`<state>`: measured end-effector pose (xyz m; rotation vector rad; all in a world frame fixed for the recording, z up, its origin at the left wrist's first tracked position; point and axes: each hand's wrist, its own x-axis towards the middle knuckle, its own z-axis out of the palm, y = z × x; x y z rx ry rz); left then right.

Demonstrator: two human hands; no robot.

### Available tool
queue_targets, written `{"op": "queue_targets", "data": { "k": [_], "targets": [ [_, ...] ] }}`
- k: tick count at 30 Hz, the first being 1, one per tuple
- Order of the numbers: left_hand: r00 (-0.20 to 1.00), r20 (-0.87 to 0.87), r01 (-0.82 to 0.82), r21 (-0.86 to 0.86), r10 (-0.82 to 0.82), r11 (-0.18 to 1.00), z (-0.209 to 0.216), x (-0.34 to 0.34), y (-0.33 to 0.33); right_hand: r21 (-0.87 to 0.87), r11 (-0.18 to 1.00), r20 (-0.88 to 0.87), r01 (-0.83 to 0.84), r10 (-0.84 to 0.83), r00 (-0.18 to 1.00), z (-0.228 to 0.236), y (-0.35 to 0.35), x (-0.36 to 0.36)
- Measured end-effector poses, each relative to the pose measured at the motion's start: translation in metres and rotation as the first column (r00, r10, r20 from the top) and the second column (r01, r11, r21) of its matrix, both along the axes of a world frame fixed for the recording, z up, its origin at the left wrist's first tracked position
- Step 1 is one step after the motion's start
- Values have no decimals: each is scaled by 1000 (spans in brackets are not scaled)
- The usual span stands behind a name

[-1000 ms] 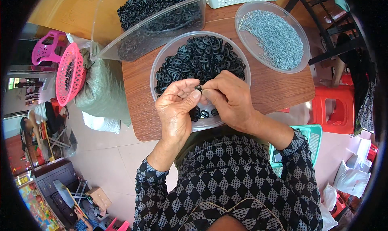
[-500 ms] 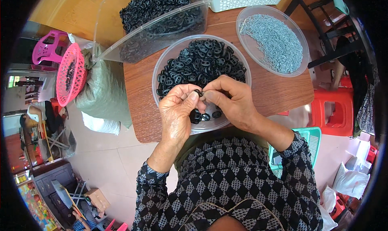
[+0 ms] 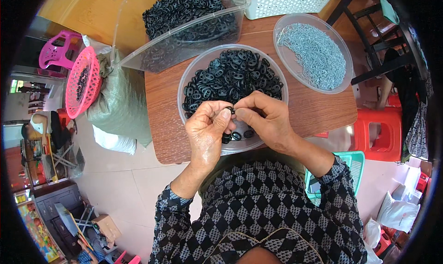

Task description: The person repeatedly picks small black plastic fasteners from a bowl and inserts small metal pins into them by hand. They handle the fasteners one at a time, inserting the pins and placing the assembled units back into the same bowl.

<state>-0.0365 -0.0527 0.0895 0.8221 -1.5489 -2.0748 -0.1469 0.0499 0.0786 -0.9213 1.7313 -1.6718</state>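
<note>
My left hand (image 3: 205,131) pinches a small black oval plastic piece (image 3: 230,109) between thumb and forefinger. Right up against it, my right hand (image 3: 268,121) is closed in a pinch; whatever its fingertips hold is too small to tell. Both hands are over the near part of a round clear tub (image 3: 285,89). Heaped in its far part are many black oval pieces (image 3: 226,74) with holes in them. A few loose black pieces (image 3: 236,136) lie near the tub's front, partly hidden by my hands.
The wooden table (image 3: 323,111) also carries a round clear tray (image 3: 295,72) of small silvery screws (image 3: 318,56), a large clear bin (image 3: 184,33) of black pieces and a white basket (image 3: 290,3). Around it are a pink basket (image 3: 94,91), a sack (image 3: 122,107) and a red stool (image 3: 378,134).
The view has shifted slightly, so the table things appear a little lower and further right. My hands keep the same pinch on the black piece, with the fingertips barely moved.
</note>
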Motion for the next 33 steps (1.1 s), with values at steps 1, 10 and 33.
{"op": "queue_targets", "data": {
  "k": [1,10,33],
  "targets": [
    [1000,8,-4,-11,5,1000,1,0,1,-3,1000,0,2,-2,1000,0,0,0],
    [999,35,-27,-185,34,982,3,0,6,-14,1000,-152,5,-7,988,5,-3,-1],
    [988,-139,-73,-74,63,995,-7,-12,-5,-133,982,-735,-131,-9,678,9,-18,-27]
  ]
}}
